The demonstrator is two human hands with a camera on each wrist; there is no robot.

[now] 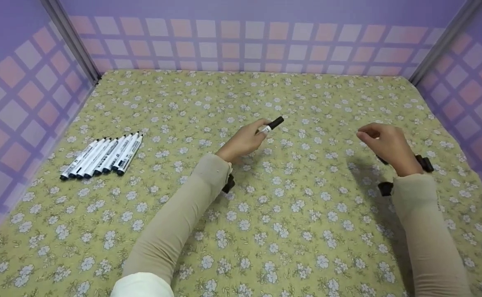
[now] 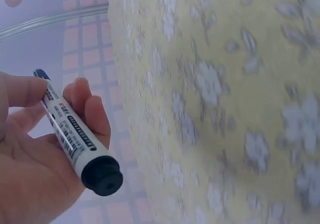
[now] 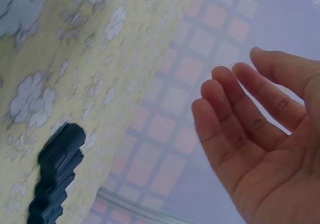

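Observation:
A white marker with black ends [image 1: 276, 122] is pinched in my left hand [image 1: 244, 141], above the middle of the flowered cloth. The left wrist view shows the thumb and fingers around the printed barrel of the marker [image 2: 70, 126], its black end facing the camera. Over on the right, my right hand [image 1: 391, 146] is raised above the cloth, fingers loosely bent around nothing. Beneath and beside it lie several black caps [image 1: 427, 163], partly covered by the hand and wrist. These black caps [image 3: 62, 149] form a row in the right wrist view.
Several white markers [image 1: 100, 159] lie side by side at the left, their black ends toward me. Yellow flowered cloth [image 1: 290, 239] covers the table. Checked purple panels [image 1: 241, 37] stand along the back and both sides, with grey posts [image 1: 74, 41] at the back corners.

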